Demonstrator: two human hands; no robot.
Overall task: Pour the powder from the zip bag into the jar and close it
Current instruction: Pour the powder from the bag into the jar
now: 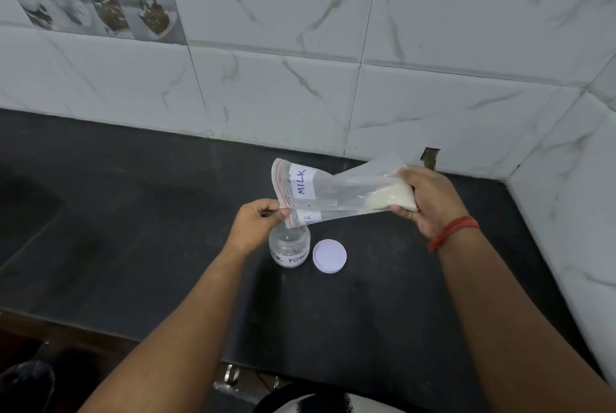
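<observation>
I am pinching the clear plastic zip bag (336, 194) mouth with my left hand (258, 222) over the small glass jar (289, 247); my right hand (430, 201) is gripping the powder end, needing raising.

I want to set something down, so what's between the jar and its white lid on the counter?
Nothing: the head view shows only bare dark counter between the jar and the lid, which lie close but apart.

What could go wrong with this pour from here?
The bag mouth looks wider than the jar mouth beneath it, so powder may spill onto the counter. The powder sits bunched at the right hand end and could slide out in a rush. Nothing steadies the jar; the left hand could knock it.
</observation>
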